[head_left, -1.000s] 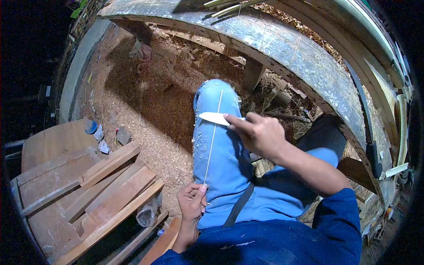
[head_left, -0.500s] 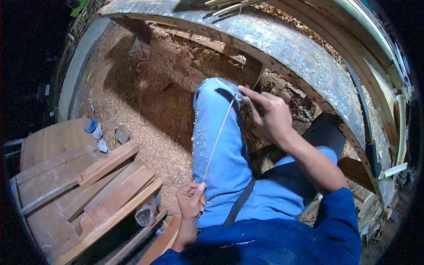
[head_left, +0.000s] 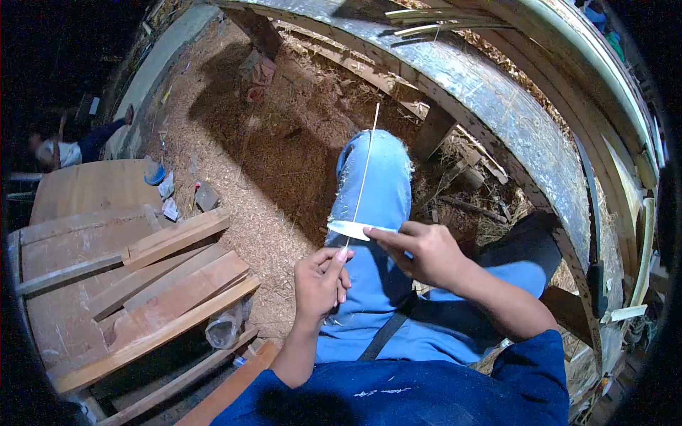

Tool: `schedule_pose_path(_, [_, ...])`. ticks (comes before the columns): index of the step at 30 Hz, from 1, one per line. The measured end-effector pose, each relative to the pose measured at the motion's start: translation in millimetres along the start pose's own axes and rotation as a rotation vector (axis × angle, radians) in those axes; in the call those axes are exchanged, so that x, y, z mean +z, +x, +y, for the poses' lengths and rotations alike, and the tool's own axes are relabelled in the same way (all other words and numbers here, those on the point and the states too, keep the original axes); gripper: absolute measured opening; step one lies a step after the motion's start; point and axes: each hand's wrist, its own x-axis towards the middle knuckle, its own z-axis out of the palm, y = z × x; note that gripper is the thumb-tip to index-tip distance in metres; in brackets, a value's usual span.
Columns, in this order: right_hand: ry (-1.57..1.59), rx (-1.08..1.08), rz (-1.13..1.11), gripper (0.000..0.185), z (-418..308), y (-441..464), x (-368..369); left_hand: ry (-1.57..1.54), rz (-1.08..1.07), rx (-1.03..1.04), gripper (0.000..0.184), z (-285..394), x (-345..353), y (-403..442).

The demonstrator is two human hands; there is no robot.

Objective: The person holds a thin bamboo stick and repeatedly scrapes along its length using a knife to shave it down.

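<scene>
A thin pale stick, like a bamboo sliver (head_left: 365, 170), rises from my left hand (head_left: 318, 284), whose thumb and fingers pinch its lower end. It runs up over the blue-trousered knee (head_left: 387, 163), its tip beyond it. My right hand (head_left: 430, 257) is closed on a knife (head_left: 347, 228), with the index finger stretched along the bright blade. The blade lies crosswise over the stick, just above my left fingertips. The knife's handle is hidden inside my right hand. Small shavings cling to the trouser leg.
Wooden planks (head_left: 170, 291) lie stacked at left beside a blue lid (head_left: 154, 175). A long curved board (head_left: 455, 64) arches across the top and right, with bamboo strips (head_left: 447, 23) on it. Sawdust (head_left: 238, 213) covers the ground. Another person (head_left: 78, 147) is at far left.
My right hand has brought the knife from the stick's far end back towards my left hand. My left hand has risen slightly. Another person now shows at far left.
</scene>
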Motion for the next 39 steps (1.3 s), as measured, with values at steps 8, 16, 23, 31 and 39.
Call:
schedule_pose_path(8, [-0.092, 0.103, 0.073, 0.075, 3, -9, -6, 0.062, -0.126, 0.077, 0.024, -4, 1, 5])
schedule_pose_path(16, [-0.223, -0.038, 0.070, 0.058, -7, -13, -3, 0.067, -0.162, 0.029, 0.027, -19, -13, -15])
schedule_pose_path(23, [-0.279, 0.010, 0.143, 0.052, 13, 0, -15, 0.063, -0.144, -0.012, 0.028, -30, -21, -25])
schedule_pose_path(31, [-0.351, 0.171, 0.250, 0.053, 25, 21, -24, 0.071, -0.164, -0.020, 0.028, -33, -26, -27])
schedule_pose_path(39, [-0.374, 0.221, 0.168, 0.059, 22, 28, -41, 0.099, -0.160, -0.025, 0.028, -25, -26, -27])
